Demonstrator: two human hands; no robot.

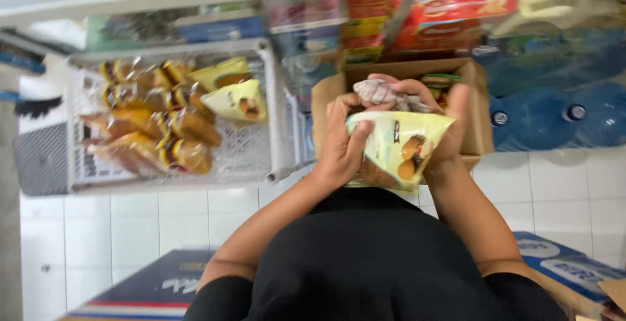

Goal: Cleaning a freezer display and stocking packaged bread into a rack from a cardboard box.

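Your left hand (340,139) is closed around the left edge of a pale yellow snack packet (396,148), thumb and fingers pinching the wrapper near its top corner; your right hand (435,115) wraps the packet's right side from behind, palm against it, and its fingers curl shut higher up over a crumpled white-and-grey wrapper (383,92); so the packet sits between both grips, held upright in front of the open cardboard box (475,109), with the crumpled wrapper just above the packet's top edge and touching it. The packet's face shows round golden biscuits; how tightly either hand squeezes you cannot tell from this view.

Taking the cardboard box as your landmark: the packet hangs over its near rim, covering much of its opening; inside the box, just past your right fingers, a bit of green and red packaging shows, too hidden to name. To the left of the box stands a white wire basket (277,106), its corner just beside the box's left flap; in it lie clear-wrapped golden buns (176,141) and two more pale yellow snack packets (236,92) near the side closest to the box. Beyond the box, red biscuit cartons (450,11) are stacked; to its right lie blue water jugs (554,115); nearer you than the box, white floor tiles (561,190) and blue printed cartons (567,262).
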